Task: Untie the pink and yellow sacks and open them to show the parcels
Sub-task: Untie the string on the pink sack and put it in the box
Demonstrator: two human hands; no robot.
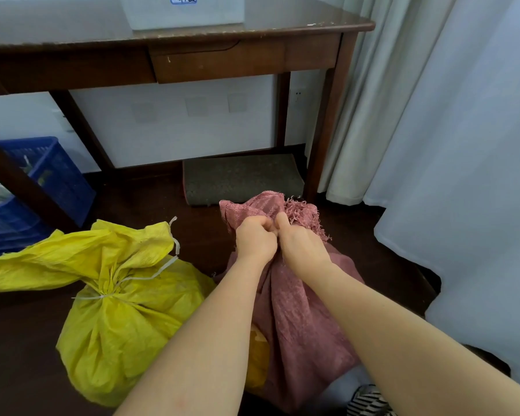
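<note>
A pink woven sack (300,322) stands on the dark floor in front of me, its frayed mouth bunched upward. My left hand (254,240) and my right hand (300,246) are side by side, both closed on the gathered neck of the pink sack just below its mouth. Any tie there is hidden by my fingers. To the left lies a yellow sack (123,313), its neck cinched by a white strip (102,296) whose loose ends trail to the right. No parcels show; a yellow patch peeks out low beside the pink sack.
A dark wooden desk (222,60) with a drawer stands behind the sacks, a grey mat (242,178) under it. A blue plastic crate (36,187) sits at the left. Pale curtains (451,145) hang along the right. A striped shoe (368,400) shows at the bottom.
</note>
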